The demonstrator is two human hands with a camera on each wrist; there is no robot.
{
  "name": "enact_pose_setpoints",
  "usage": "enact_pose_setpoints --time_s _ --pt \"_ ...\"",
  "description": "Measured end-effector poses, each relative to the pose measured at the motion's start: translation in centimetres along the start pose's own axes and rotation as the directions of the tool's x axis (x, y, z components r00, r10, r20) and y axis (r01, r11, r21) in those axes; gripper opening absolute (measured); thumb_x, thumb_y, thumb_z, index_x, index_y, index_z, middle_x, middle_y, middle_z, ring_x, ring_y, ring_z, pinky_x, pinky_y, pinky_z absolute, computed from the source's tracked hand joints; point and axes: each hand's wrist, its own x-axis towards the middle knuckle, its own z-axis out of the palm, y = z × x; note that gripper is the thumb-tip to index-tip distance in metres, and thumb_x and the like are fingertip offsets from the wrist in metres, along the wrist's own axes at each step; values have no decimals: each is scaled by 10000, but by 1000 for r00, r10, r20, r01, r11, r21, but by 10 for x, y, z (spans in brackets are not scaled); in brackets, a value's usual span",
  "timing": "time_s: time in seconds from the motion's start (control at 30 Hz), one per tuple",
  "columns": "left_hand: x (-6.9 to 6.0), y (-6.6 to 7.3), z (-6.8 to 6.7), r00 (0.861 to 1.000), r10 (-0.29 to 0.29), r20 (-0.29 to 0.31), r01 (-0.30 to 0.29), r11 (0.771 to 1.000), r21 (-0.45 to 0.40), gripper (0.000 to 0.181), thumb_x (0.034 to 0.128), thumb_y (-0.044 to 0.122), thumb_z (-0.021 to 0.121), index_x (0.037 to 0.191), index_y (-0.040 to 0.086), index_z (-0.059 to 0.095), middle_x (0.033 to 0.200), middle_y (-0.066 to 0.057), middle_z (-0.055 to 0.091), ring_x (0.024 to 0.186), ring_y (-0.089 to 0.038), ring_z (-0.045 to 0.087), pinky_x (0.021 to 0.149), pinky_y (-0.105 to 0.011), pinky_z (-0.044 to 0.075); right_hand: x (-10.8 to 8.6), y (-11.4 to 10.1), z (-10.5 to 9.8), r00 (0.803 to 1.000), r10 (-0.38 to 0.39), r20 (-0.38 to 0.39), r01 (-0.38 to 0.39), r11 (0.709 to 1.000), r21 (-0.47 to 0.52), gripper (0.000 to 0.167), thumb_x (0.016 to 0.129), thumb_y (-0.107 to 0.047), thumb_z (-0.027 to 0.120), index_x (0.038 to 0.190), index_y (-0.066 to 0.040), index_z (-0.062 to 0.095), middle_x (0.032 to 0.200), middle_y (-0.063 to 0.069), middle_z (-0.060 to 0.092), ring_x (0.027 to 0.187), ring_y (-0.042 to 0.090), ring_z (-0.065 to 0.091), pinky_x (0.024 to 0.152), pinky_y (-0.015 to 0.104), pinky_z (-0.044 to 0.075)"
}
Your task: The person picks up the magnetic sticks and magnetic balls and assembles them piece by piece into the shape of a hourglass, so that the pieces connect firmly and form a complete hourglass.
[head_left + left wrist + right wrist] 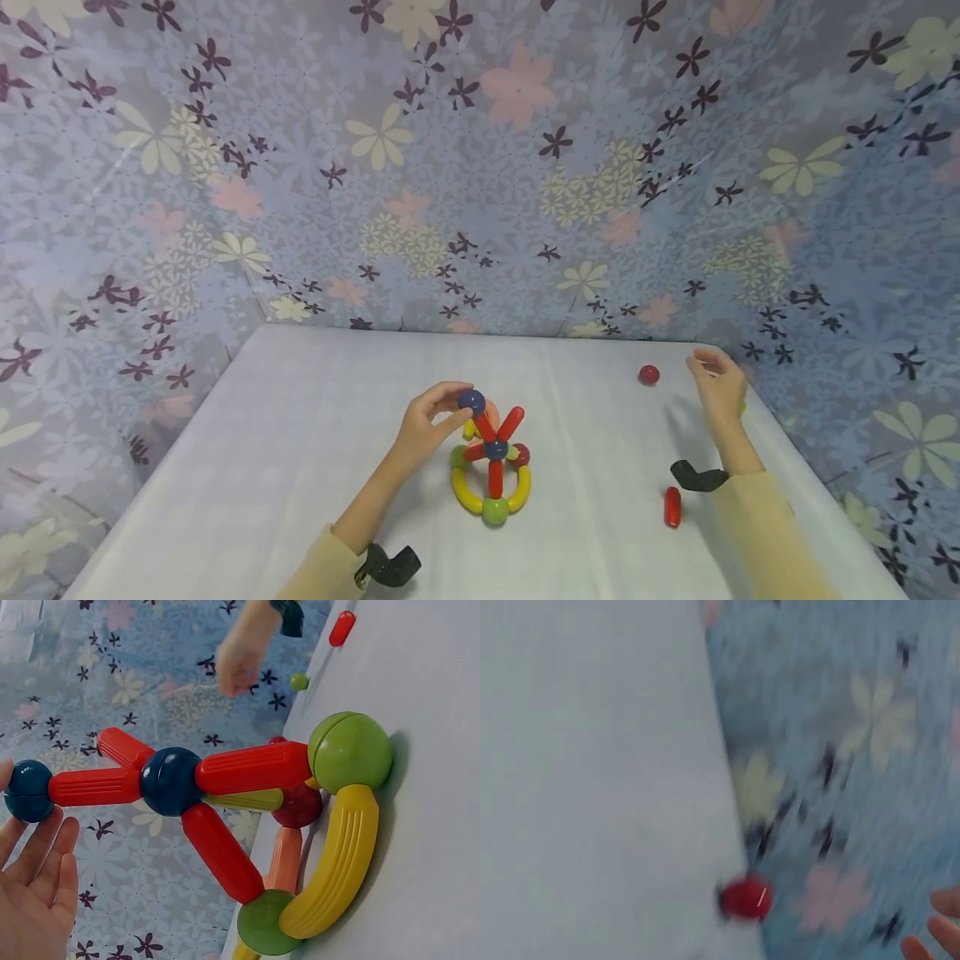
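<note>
My left hand (423,425) pinches a dark blue ball (472,402) between thumb and fingers, at the top of a ball-and-stick construction. From that ball a red stick (95,787) runs to a second blue ball (171,781), where several more sticks meet. Two of these slope down to green balls (351,752) in a base ring with yellow curved pieces (334,862). A dark red ball (519,455) also belongs to the base. My right hand (722,392) is raised over the table's far right, fingers loosely bent, with nothing visible in them.
A loose red ball (648,375) lies near the back edge, left of my right hand. Mostly hidden behind that hand is a green ball (299,681). A red stick (672,507) lies nearer me on the white table (300,467). Flowered cloth (480,167) hangs behind.
</note>
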Motion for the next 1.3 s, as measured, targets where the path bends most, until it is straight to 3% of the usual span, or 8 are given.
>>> enact_pose_setpoints --time_s 0.23,0.43,0.6,0.77,0.9,0.97,1.17,1.3 --pt "0 -1 -2 994 113 -8 -113 993 22 352 888 173 649 1191 2 597 1084 -121 674 908 -59 619 867 -230 499 38 60 -27 986 140 -90 -139 990 15 447 897 -268 624 1288 -55 581 988 -237 568 1021 -4 473 1007 262 372" --pt "0 3 -2 998 68 15 -68 997 19 341 892 137 644 1212 28 595 1113 -158 666 926 -67 614 894 -266 500 44 98 -36 976 215 15 -216 971 104 518 913 -228 606 1393 -90 470 1430 -89 487 1381 123 339 1166 294 248" --pt "0 4 0 999 49 25 -49 999 14 334 897 101 631 1217 15 587 1122 -172 665 933 -35 601 899 -265 497 42 111 -38 952 305 33 -303 920 248 533 884 -139 634 1392 -102 474 1297 -146 573 1329 66 404 1110 152 266" --pt "0 5 -2 1000 9 21 -9 1000 23 337 899 125 635 1221 41 590 1132 -141 670 935 -11 591 906 -233 482 36 109 -33 968 250 4 -245 947 206 441 827 -67 684 1255 -29 582 774 -320 521 853 -86 451 733 23 372" --pt "1 6 -3 1000 -3 23 2 1000 29 339 899 135 639 1224 53 593 1139 -127 672 941 -25 595 907 -229 478 34 110 -27 986 160 -52 -158 986 50 408 799 -41 694 1179 76 601 645 -370 437 736 -129 416 689 25 363" --pt "1 6 -4 1000 -8 24 7 999 34 337 897 144 643 1221 66 596 1119 -123 679 934 -44 600 908 -259 478 32 106 -25 980 186 -63 -180 979 94 396 793 -28 701 1165 74 612 661 -333 444 699 -117 423 645 41 391" --pt "1 5 -5 999 -35 27 33 998 56 356 894 181 653 1231 82 599 1062 -108 702 925 -119 605 909 -341 455 18 70 -22 942 334 -35 -302 888 347 210 788 -39 721 904 -210 686 746 -230 527 662 -92 494 571 45 424" --pt "1 3 -6 999 -39 30 37 997 66 347 893 178 655 1228 102 606 1053 -97 707 919 -124 601 899 -324 464 -2 20 -13 936 348 41 -321 802 505 237 793 -20 718 771 -248 659 716 -187 602 654 -44 555 611 75 446"
